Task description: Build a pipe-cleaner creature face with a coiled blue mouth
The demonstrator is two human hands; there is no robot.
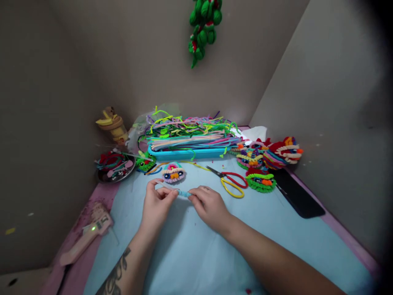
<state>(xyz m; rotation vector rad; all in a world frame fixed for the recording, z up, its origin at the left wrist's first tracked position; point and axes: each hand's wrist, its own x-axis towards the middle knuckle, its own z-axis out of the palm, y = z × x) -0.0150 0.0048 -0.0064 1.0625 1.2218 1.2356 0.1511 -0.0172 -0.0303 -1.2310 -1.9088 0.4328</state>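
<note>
Over the worktop [202, 254], left hand [156, 203] and right hand [212, 209] pinched a blue twist [184, 194], fingers [196, 200] closed; it seemed light, soft, best held by its ends.

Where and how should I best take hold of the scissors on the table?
Probably by the red handle and yellow handle, coming from the near right with the right hand: the scissors lie flat, with both handles turned to that side and the pointed blades facing away to the left. That hand pinches a blue strip, so it should likely let go first.
</note>
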